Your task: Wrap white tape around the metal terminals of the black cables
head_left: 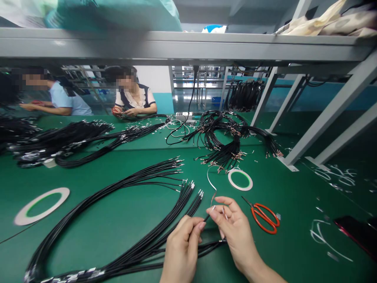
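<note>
My left hand [182, 245] pinches a black cable [207, 217] close to its end, thumb against forefinger. At the cable's tip, my right hand [235, 230] has its thumb and forefinger closed around the end and a small whitish strip. A thin tape strip [209, 179] runs from near my right fingers towards a tape roll [249, 184]. Under and left of my hands curves a large bundle of black cables [88, 201] with silvery ends. More cables from it pass beneath both hands. Orange-handled scissors [263, 215] lie just right of my right hand, blades apart.
Another tape roll [22, 218] lies at the left. Cable piles [226, 145] cover the back of the green table [123, 220]. Metal legs [321, 114] hold a shelf [176, 47] overhead. Two people [135, 98] sit opposite. White scraps [321, 236] and a dark red-edged object [356, 236] lie right.
</note>
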### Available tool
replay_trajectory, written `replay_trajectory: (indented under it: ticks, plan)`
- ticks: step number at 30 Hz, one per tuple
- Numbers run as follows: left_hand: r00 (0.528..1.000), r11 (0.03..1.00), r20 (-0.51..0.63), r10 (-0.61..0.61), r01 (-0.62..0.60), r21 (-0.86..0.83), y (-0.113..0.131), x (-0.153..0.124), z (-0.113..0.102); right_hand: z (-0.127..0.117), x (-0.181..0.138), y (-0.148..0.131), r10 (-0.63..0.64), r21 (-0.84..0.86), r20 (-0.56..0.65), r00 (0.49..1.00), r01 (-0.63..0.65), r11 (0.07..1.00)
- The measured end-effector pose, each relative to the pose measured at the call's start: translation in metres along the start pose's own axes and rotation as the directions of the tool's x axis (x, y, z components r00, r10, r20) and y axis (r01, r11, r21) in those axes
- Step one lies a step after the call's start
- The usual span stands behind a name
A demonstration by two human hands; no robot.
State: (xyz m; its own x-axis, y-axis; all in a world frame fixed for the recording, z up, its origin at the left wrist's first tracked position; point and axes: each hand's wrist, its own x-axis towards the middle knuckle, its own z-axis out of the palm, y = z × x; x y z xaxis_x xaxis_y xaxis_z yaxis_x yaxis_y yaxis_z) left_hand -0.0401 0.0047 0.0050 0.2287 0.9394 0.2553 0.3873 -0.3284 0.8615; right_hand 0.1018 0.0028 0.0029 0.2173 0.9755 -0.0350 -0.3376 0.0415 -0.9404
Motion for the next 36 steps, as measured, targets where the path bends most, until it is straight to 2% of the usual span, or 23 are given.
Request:
replay_trajectory:
  ticks: [4, 8, 11, 14, 20, 36]
  plan:
    - [0.995, 0.992, 0.036, -0.095, 0.098, -0.079, -0.001, 0.001, -0.001, 0.0, -0.001, 0.006, 0.056, -0.021, 0.103, 0.993, -0.054, 0.998]
    - [0.984, 0.973, 0.045, -0.172, 0.177, -0.145, 0.0, 0.001, 0.0, -0.005, 0.003, 0.002, 0.044, -0.075, 0.04, 0.998, -0.041, 0.996]
    - [0.98, 0.963, 0.048, -0.195, 0.2, -0.182, -0.001, 0.001, 0.001, -0.008, 0.005, -0.004, 0.045, -0.053, -0.019, 0.999, -0.046, 0.998]
    - [0.976, 0.955, 0.052, -0.211, 0.217, -0.202, -0.002, 0.0, 0.002, -0.01, 0.006, -0.009, 0.106, -0.032, 0.001, 0.994, -0.106, 0.994]
    - [0.976, 0.956, 0.05, -0.212, 0.218, -0.195, -0.003, 0.0, 0.002, -0.009, 0.001, -0.012, 0.126, -0.016, 0.077, 0.989, -0.126, 0.992]
    - [0.992, 0.988, 0.033, -0.124, 0.127, -0.09, 0.0, 0.0, 0.0, -0.007, 0.001, -0.013, 0.114, 0.03, 0.067, 0.991, -0.116, 0.993]
